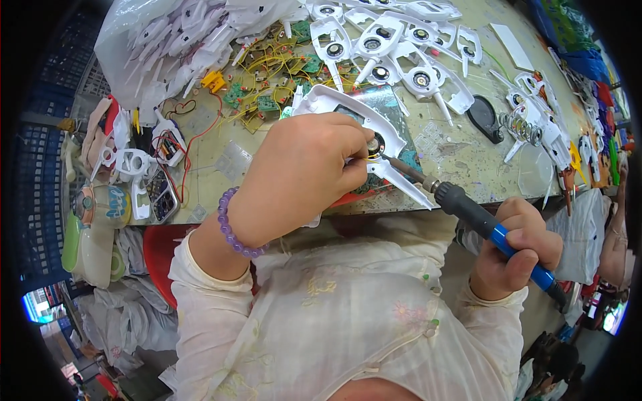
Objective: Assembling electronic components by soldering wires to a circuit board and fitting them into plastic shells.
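My right hand (518, 250) grips the blue handle of a soldering iron (461, 204). The iron's tip reaches left to a small round speaker (378, 144) set in a white plastic housing (388, 131). Over that housing, my left hand (314, 150) is closed in a pinch beside the speaker; what its fingertips hold is hidden. A purple bead bracelet (231, 227) circles the left wrist. Under the housing lies a dark green, worn board (401, 110) near the table's front edge.
Green circuit boards with yellow wires (271, 73) lie in a heap beyond my left hand. White housings with speakers (421, 77) cover the back. A clear bag of white parts (180, 40), a black oval piece (483, 119) and a coil spring (528, 130) are also on the table (461, 160).
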Motion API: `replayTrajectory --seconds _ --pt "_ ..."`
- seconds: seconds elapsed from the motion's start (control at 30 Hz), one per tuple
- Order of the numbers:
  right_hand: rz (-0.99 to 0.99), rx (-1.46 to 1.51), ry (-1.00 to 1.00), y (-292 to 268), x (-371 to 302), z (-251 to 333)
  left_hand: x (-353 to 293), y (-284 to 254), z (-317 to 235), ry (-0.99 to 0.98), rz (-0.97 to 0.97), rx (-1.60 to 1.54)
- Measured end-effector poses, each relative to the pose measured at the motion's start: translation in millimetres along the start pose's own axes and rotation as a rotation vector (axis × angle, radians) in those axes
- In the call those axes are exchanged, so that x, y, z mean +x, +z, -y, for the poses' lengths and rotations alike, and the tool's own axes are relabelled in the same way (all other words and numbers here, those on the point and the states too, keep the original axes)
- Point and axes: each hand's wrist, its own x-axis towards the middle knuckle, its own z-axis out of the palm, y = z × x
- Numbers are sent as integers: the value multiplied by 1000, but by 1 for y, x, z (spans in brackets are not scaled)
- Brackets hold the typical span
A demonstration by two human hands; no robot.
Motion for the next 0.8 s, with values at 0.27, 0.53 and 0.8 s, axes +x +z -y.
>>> replayTrajectory --seconds 0.27,0.53,0.8 --pt "10 -3 -4 5 2 1 1 -1 -1 -1 0 16" --pt "158 -54 -252 -1 0 -2 3 1 -2 8 3 43" --pt "356 -141 -445 -1 -5 3 1 1 -1 5 -4 44"
